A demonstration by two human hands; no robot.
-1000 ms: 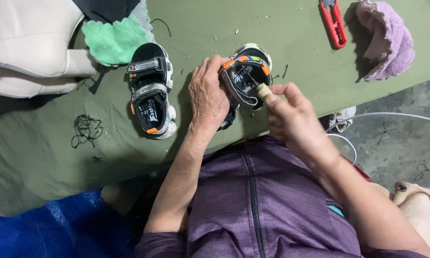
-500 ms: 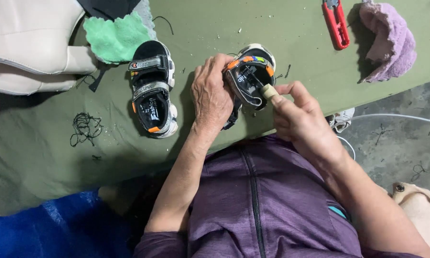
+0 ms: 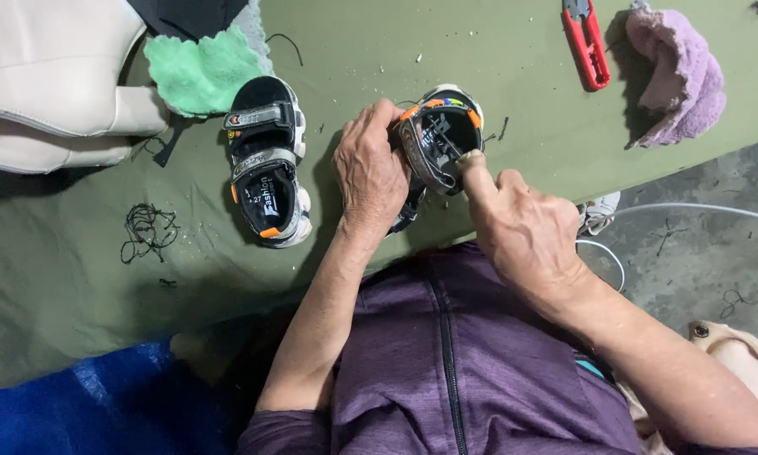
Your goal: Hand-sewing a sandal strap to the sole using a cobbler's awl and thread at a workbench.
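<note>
white printed label on the black insole of the flat sandal (image 3: 265, 160), left of both hands

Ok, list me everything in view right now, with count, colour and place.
held sandal: 1, black with orange trim, at the table's near edge
second sandal: 1, black and grey, flat on the table, left of the hands
table cover: 1, olive green
green cloth: 1, top left
cream bag: 1, far left
red snips: 1, top right
pink cloth: 1, top right
thread tangle: 1, black, left
left hand: grips held sandal
right hand: finger pressing into held sandal
</note>
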